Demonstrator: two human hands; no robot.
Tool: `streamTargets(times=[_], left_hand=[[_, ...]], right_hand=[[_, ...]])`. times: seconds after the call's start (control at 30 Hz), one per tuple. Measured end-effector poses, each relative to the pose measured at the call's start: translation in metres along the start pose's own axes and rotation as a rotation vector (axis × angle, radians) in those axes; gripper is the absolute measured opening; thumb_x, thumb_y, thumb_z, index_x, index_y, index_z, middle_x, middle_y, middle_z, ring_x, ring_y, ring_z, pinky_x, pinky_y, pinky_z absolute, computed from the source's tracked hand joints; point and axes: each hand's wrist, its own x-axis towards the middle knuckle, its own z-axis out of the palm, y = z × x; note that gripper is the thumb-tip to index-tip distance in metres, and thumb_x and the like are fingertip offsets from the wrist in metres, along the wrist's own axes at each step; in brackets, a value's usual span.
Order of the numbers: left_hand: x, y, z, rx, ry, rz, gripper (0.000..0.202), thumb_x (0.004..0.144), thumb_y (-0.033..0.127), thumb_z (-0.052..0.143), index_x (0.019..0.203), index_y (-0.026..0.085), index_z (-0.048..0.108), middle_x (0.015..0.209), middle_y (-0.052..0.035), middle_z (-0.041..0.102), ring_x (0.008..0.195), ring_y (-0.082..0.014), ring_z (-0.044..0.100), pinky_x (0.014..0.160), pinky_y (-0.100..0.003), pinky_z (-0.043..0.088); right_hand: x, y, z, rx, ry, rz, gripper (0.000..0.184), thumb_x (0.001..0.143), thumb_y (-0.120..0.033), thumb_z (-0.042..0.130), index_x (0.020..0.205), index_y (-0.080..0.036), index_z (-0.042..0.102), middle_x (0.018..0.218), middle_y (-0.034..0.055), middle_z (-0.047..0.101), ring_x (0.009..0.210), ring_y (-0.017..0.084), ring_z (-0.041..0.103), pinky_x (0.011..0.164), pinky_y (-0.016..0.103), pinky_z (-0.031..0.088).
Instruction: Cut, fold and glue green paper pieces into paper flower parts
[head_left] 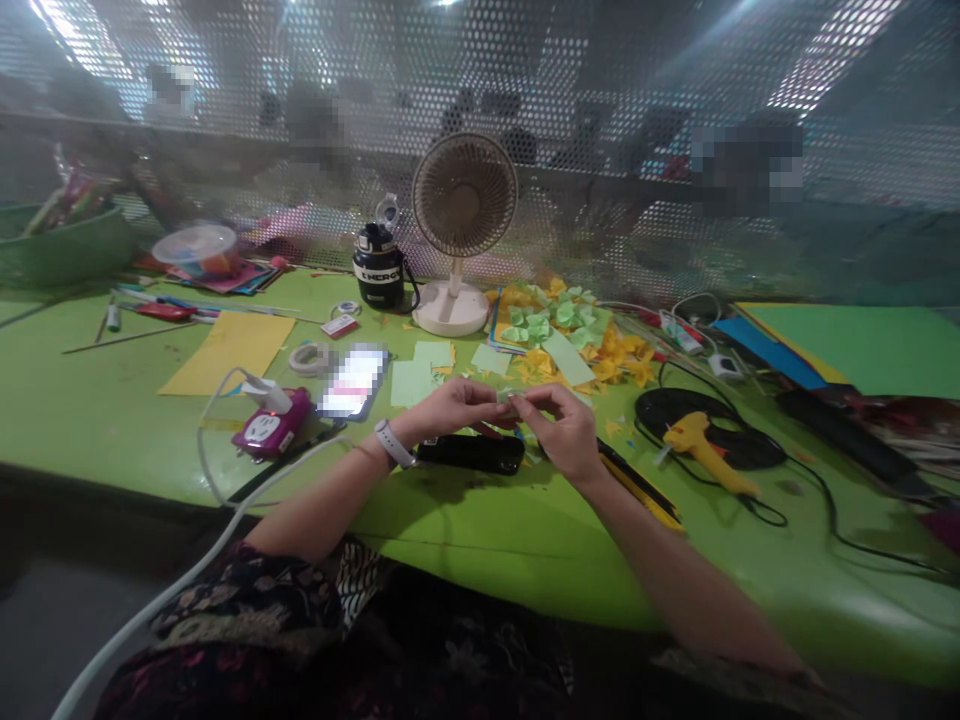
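Far left: we see a green plastic basket (60, 250) at the far edge of a green worktable (480, 540), and just to its right a clear plastic tub (196, 248) on a stack of coloured paper (217, 280).

Near left: we find a yellow card sheet (229, 350), a magenta power socket (274, 422) with a white cable (150, 590) running toward us, a roll of tape (311, 358) and a pixelated phone (352, 380).

Far middle: we see a black flask (379, 265) and a small white desk fan (465, 195), with loose pale green paper squares (433, 365) nearer us.

Left hand: we see the left hand (450, 408), a white smartwatch (394, 443) on its wrist, reaching in from the near left.

Under the hands: we see a black case (472, 453) lying just near of the left hand.

Paper: our two hands are together, their fingertips closed on a small pale green paper piece (510, 405). It sits between them, far of both wrists and about equally near each hand; the fingers hide too much for us to tell its long axis.

Right hand: we see the right hand (562, 430) reaching in from the near right.

Right: we see a heap of yellow and green paper flowers (562, 335), a yellow box cutter (641, 485), a yellow hot glue gun (701, 455) and blue and green card sheets (862, 345).
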Motion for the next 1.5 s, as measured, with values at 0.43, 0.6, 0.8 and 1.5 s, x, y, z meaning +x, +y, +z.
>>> streamTargets(times=[0.43, 0.6, 0.8, 1.5], left_hand=[[0.0, -0.001, 0.0, -0.009, -0.005, -0.009, 0.039, 0.073, 0.046, 0.079, 0.085, 0.009, 0.073, 0.088, -0.0116, 0.076, 0.092, -0.0216, 0.073, 0.08, -0.033, 0.061], [0.0, -0.002, 0.001, -0.004, -0.02, -0.007, 0.04, 0.072, 0.047, 0.079, 0.077, 0.009, 0.069, 0.08, -0.0093, 0.074, 0.093, -0.0232, 0.073, 0.081, -0.036, 0.061], [-0.001, -0.003, 0.006, -0.004, -0.006, -0.086, 0.039, 0.072, 0.046, 0.079, 0.076, 0.01, 0.066, 0.083, -0.011, 0.075, 0.087, -0.0207, 0.074, 0.074, -0.031, 0.061], [-0.006, 0.006, 0.003, 0.037, 0.011, -0.082, 0.044, 0.072, 0.05, 0.078, 0.077, 0.01, 0.061, 0.082, -0.0124, 0.077, 0.072, -0.0168, 0.074, 0.062, -0.024, 0.059]], right_hand=[[0.002, 0.003, -0.001, 0.093, -0.001, 0.08, 0.031, 0.076, -0.047, 0.077, 0.084, -0.022, 0.061, 0.079, 0.0014, 0.068, 0.071, 0.017, 0.064, 0.067, 0.031, 0.054], [0.005, 0.002, -0.002, 0.132, -0.104, 0.158, 0.035, 0.082, -0.056, 0.067, 0.084, -0.022, 0.06, 0.073, -0.0006, 0.061, 0.065, 0.014, 0.056, 0.057, 0.026, 0.048], [0.003, -0.001, 0.001, 0.071, -0.075, 0.087, 0.032, 0.082, -0.053, 0.068, 0.075, -0.022, 0.06, 0.072, 0.0006, 0.062, 0.067, 0.016, 0.058, 0.064, 0.031, 0.05], [0.0, -0.013, 0.0, -0.17, -0.208, -0.052, 0.045, 0.096, -0.06, 0.039, 0.069, -0.024, 0.039, 0.059, -0.0035, 0.043, 0.055, 0.013, 0.041, 0.054, 0.027, 0.033]])
